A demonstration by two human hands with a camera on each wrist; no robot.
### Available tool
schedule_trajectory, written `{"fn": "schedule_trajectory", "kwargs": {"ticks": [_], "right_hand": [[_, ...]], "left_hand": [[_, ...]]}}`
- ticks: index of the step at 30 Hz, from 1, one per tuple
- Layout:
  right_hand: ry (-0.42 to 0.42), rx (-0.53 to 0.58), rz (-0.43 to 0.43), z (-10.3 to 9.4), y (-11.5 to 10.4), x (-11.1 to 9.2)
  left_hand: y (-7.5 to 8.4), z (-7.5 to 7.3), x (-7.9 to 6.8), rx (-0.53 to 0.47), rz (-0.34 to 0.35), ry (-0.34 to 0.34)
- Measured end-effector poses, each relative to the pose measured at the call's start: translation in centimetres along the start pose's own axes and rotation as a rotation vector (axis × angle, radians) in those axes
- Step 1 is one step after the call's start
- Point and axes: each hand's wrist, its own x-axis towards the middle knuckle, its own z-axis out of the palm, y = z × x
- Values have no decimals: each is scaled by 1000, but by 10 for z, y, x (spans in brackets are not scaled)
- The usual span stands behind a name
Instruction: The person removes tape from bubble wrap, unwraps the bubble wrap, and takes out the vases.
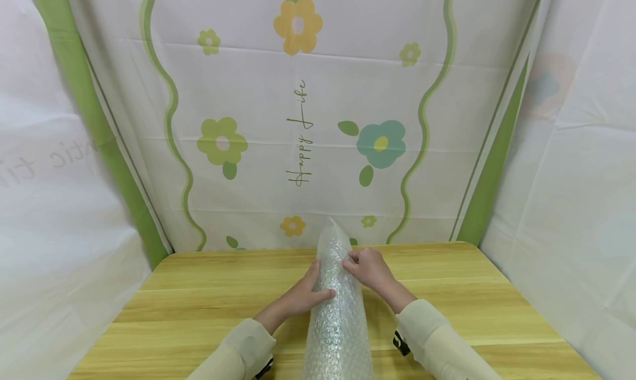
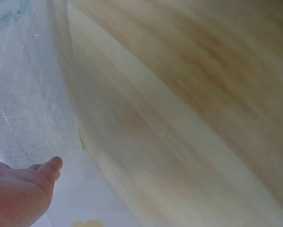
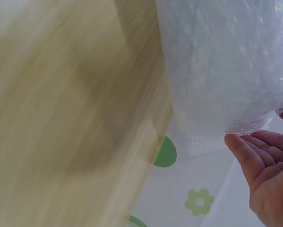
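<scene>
Along the lower centre of the head view, a bubble-wrap roll is extending up from the bottom edge over the wooden surface, its pointed tip showing against the flowered curtain. The left hand is resting against the roll's left side, thumb and fingers spread apart, while the right hand is pinching its right edge, near the tip.
</scene>
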Motion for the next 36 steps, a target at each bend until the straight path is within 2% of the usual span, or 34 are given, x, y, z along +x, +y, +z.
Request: {"fn": "schedule_trajectory", "kwargs": {"ticks": [16, 20, 23, 28, 36], "right_hand": [[-53, 91, 54, -6, 3, 3], [-109, 116, 69, -8, 1, 5], [-140, 141, 48, -12, 0, 6], [-170, 147, 53, -16, -2, 7], [-134, 115, 70, -11, -2, 7]], "left_hand": [[2, -1, -1, 17, -11, 6], [1, -1, -1, 9, -10, 3], [0, 0, -1, 5, -14, 2], [1, 0, -1, 6, -26, 3], [1, 0, -1, 19, -17, 2]]}}
